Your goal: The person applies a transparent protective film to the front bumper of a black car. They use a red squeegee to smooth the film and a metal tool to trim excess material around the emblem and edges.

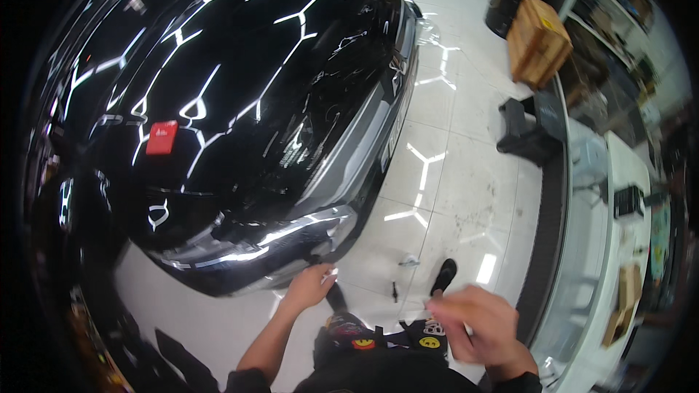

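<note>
In front of me is a glossy black car (pixel 218 102), its headlight (pixel 291 229) nearest to my hands. Low beside the front corner of the car, my left hand (pixel 312 285) has its fingers curled together; what they pinch, if anything, is too small to make out. My right hand (pixel 480 324) is raised at the lower right and slightly blurred. Its thumb and fingertips are pressed together, and I cannot make out what lies between them. On the hood rests a flat red card-like piece (pixel 162 137), away from both hands.
On the tiled floor (pixel 466 196) lie a small dark tool (pixel 395 291) and a crumpled whitish scrap (pixel 409 260). A black step stool (pixel 533 127), a cardboard box (pixel 539 40) and a dark bin (pixel 508 0) stand to the right. A white bench (pixel 619 229) runs along that side.
</note>
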### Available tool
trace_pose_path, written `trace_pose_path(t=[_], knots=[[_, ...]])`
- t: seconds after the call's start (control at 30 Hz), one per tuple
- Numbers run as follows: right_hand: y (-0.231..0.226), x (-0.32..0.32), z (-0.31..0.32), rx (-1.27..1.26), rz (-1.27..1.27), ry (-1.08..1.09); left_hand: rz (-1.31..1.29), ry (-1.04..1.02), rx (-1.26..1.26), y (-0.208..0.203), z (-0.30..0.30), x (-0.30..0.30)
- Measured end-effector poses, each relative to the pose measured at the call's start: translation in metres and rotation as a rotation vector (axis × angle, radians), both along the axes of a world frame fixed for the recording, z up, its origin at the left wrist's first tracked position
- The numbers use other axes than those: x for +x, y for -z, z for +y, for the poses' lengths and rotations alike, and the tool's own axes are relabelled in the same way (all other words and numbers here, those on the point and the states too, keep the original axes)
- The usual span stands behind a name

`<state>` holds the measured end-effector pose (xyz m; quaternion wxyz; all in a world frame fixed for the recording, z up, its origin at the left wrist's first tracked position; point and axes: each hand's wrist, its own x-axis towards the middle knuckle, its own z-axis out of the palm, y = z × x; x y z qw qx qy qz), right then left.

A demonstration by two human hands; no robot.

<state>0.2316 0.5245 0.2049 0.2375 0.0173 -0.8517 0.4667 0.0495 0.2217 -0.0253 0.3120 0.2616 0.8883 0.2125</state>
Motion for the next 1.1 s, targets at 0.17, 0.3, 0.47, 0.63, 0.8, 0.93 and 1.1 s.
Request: trace_pose_path(t=[0.17,0.3,0.47,0.63,0.8,0.93,1.1], knots=[[-0.089,0.015,0.141,0.096,0.337,-0.186,-0.116,0.018,0.069,0.02,0.177,0.062],[-0.11,0.01,0.204,-0.133,0.333,-0.273,-0.283,0.261,0.108,-0.007,0.282,0.12],[-0.092,-0.034,0.235,-0.578,0.346,-0.582,-0.441,0.093,0.103,-0.039,0.311,0.12],[-0.096,-0.082,0.252,-0.852,0.295,-0.894,-0.113,-0.115,0.2,-0.01,0.302,0.082],[-0.095,-0.144,0.267,-0.908,0.262,-1.168,-0.06,-0.371,0.253,-0.026,0.311,0.025],[-0.062,-0.193,0.292,-0.881,0.121,-0.816,0.142,-0.442,0.46,-0.071,0.362,-0.062],[0.083,-0.35,0.343,-0.502,-0.296,-0.381,0.656,-0.545,0.572,-0.151,0.376,-0.2]])
